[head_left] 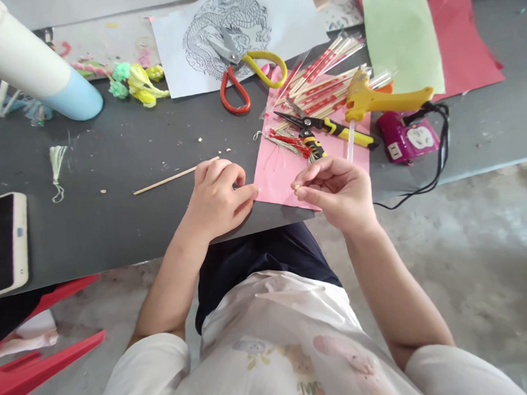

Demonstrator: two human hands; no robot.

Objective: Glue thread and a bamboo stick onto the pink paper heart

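Observation:
My right hand (343, 194) is above the front of a pink paper sheet (275, 181), its thumb and index finger pinched on a small pale piece (297, 187). At the table's front edge rests my left hand (218, 200), fingers curled; whatever they may hold is hidden. Its thumb reaches the left edge of the pink sheet. A thin wooden stick (166, 179) lies on the table, one end by my left knuckles. Black-and-yellow pliers (331, 128) and a red tassel (290, 140) lie on the sheet beyond my hands.
A yellow hot glue gun (388, 99) leans by a purple box (409, 137) with a black cord. Scissors (234, 57) lie on a dragon drawing (172, 46). Also around are wrapped chopsticks (323, 89), a phone (20, 241), a pale tassel (58, 165) and a white-blue cylinder (38, 63).

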